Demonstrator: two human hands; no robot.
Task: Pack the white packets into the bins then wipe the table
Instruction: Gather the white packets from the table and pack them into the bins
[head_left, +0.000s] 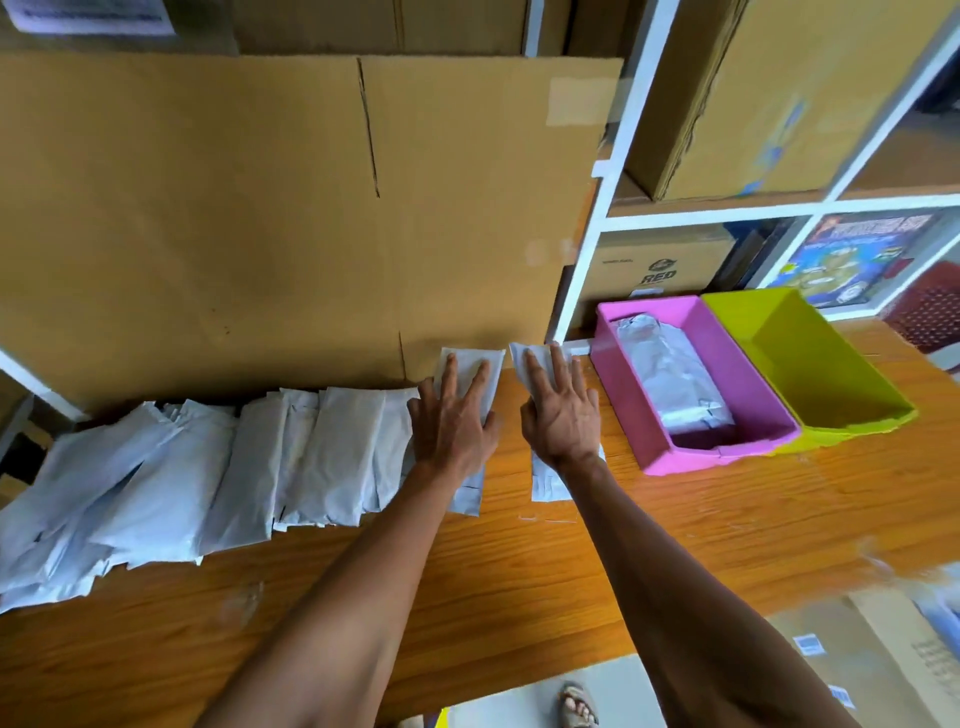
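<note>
Left hand (452, 415) and right hand (561, 410), each grip open, fingers flat, pressing one white packet (470, 371) apiece onto the surface (519, 561), probably to slide them right toward the pink bin (660, 441)

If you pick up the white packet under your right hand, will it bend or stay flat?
The white packet would probably flop: it looks like thin plastic, creased like those in the row. It seems light. It may slide easily on the smooth wooden table.
</note>
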